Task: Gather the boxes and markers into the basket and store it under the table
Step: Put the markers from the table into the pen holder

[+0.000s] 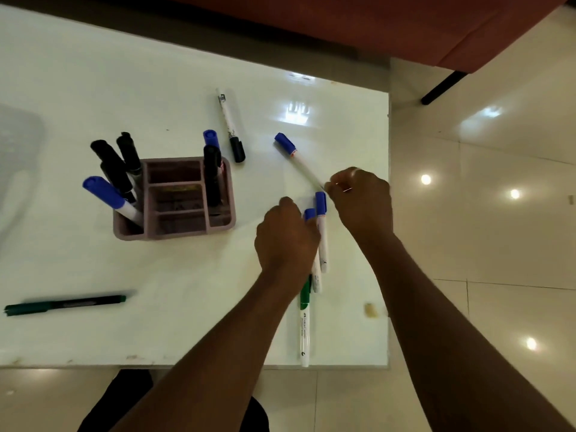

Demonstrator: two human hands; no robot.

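Note:
A pink divided basket stands on the white table and holds several black-capped and blue-capped markers upright. My right hand pinches the tail end of a blue-capped white marker that slants up to the left. My left hand is closed over a bundle of markers: two blue-capped ones and a green-capped one that reaches the table's near edge. A black-capped white marker lies beyond the basket. A dark green pen lies at the near left.
A translucent grey lid or tray sits at the table's left edge. A small beige scrap lies near the right corner. A red-brown seat with a black leg stands beyond the table. Glossy tiled floor lies to the right.

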